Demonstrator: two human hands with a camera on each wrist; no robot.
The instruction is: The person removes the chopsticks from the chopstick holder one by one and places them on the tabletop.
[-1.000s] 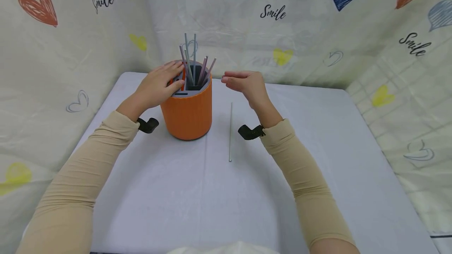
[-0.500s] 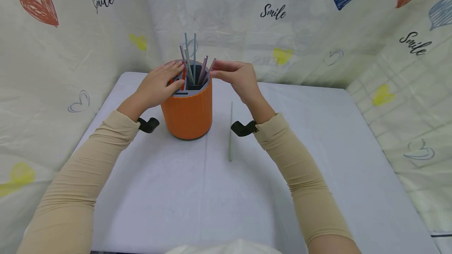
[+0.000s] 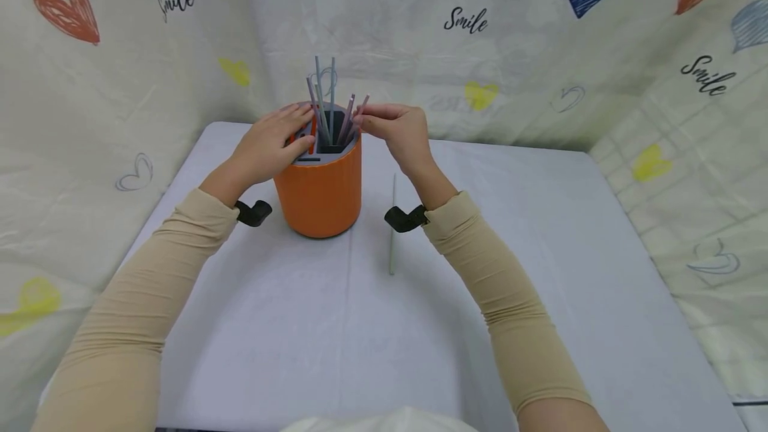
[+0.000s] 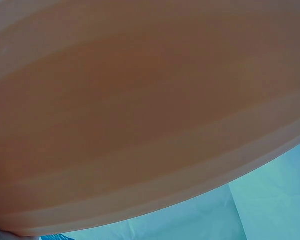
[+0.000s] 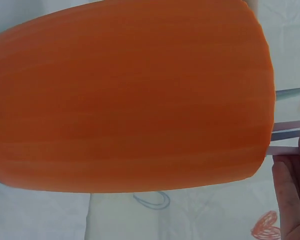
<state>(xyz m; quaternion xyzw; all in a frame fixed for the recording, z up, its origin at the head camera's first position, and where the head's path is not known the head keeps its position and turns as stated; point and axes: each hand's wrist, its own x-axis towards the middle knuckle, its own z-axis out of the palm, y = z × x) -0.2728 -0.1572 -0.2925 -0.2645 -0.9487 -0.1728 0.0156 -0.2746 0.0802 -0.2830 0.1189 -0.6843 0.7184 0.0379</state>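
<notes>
An orange ribbed desk organizer (image 3: 318, 199) stands upright toward the back of the table, with a grey top insert and a black compartment. My left hand (image 3: 267, 141) rests on its left rim, fingers laid over the top beside an orange-red piece (image 3: 313, 135). My right hand (image 3: 399, 131) pinches a thin pink stick (image 3: 366, 100) between thumb and fingers; the stick leans out of the compartment's right side. Several bluish and purple sticks (image 3: 333, 85) stand in the same compartment. In the right wrist view, the pinched stick (image 5: 282, 150) emerges past the organizer's rim.
A pale green stick (image 3: 393, 252) lies on the white-covered table (image 3: 270, 352), right of the organizer and partly behind the right wrist's black camera mount (image 3: 405, 219). A curtain (image 3: 408, 52) printed with hearts hangs behind the table.
My right hand has moved left from beside the organizer to its rim and taken hold of the pink stick. My left hand has stayed on the rim.
</notes>
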